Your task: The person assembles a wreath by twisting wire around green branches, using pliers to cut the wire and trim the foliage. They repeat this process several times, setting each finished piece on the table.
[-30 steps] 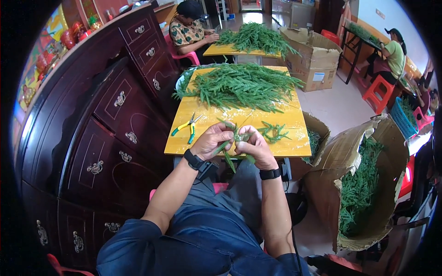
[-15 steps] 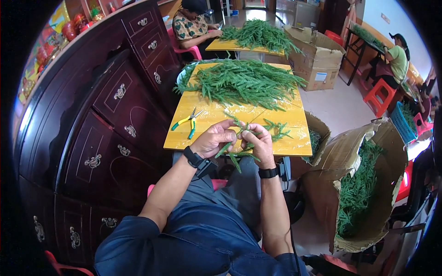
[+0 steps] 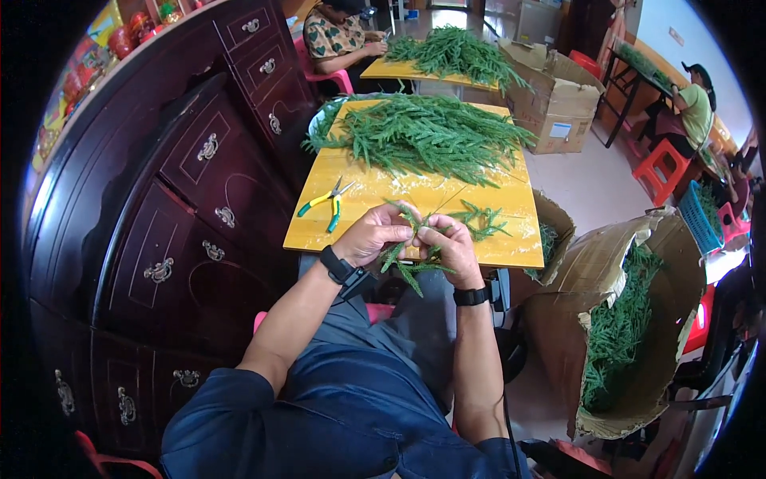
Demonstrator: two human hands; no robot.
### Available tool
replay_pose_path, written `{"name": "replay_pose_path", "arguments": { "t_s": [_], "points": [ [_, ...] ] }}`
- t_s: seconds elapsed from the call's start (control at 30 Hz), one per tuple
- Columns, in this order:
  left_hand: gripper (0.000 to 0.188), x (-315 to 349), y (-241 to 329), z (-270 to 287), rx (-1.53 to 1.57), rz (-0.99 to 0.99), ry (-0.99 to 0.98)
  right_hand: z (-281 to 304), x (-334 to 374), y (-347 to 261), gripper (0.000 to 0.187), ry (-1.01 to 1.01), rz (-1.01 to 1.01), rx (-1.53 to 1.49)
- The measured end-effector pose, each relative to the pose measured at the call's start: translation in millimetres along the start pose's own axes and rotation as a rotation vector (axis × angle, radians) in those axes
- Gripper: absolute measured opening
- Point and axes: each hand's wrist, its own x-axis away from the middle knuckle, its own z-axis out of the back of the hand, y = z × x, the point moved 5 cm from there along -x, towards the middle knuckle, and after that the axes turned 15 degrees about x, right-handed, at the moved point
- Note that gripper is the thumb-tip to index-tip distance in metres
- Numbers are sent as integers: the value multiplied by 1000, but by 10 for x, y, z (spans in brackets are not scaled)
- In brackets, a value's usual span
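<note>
Over the near edge of the yellow table (image 3: 319, 238), both my hands meet around a green artificial pine sprig (image 3: 412, 275). My left hand (image 3: 373, 235) pinches it between thumb and fingers. Close beside it, my right hand (image 3: 453, 252) also pinches the sprig near its stem. Several leafy tips hang below the fingers, and a thin stem sticks up between the hands. The exact joint under my fingertips is hidden. Right of my hands lies another small pine sprig (image 3: 483, 221). Yellow-and-green pliers (image 3: 329, 203) rest on the table to the left, jaws spread.
A big heap of pine sprigs (image 3: 431, 136) covers the table's far half. Dark wooden drawers (image 3: 199, 184) stand close on the left. An open cardboard box (image 3: 566, 319) with greenery is at the right. A co-worker (image 3: 339, 44) sits at a farther table; another person (image 3: 690, 112) sits far right.
My hands stay together on the sprig with only a slight shift of the fingers. The view has tilted a little, so the surroundings sit slightly differently.
</note>
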Motion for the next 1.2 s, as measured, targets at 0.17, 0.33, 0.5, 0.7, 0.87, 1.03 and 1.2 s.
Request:
{"name": "replay_pose_path", "arguments": {
  "t_s": [0.17,0.33,0.5,0.7,0.87,1.03,1.2],
  "points": [
    [20,-25,19,-18,-57,1,25,25,-6,28,2,-44,-37,-21],
    [16,-28,3,-3,-43,9,52,12,2,27,4,-6,-18,-29],
    [13,-10,33,25,-167,-8,159,-16,-22,25,10,44,33,-9],
    [7,-31,-19,3,-399,-189,273,-1,-61,88,13,197,77,168],
    [8,95,142,-384,-1302,-724,219,27,-72,99,13,199,66,134],
    [10,100,145,-376,-1173,-666,233,-5,-67,68,12,201,102,104],
    [5,8,14,-41,-567,-464,289,-58,-74,37,11,188,135,123]
  ]
}}
